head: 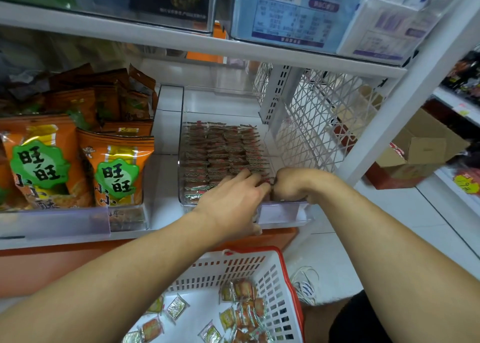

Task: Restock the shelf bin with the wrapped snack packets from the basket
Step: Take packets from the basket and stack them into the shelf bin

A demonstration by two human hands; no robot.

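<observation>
Orange bags [114, 166] fill the neighbouring shelf section at left. Centre: clear bin [280, 208] holding tidy rows of packets [220, 147] up to its front edge. Left hand [231, 199] rests over the front rows, fingers [246, 177] spread narrowly on the packets; right hand [291, 185] is curled at the bin's front right, and whether it grips a packet cannot be told. Below, basket [285, 272] has loose packets scattered inside. Restocking appears well advanced, with a modest remainder left to transfer.
</observation>
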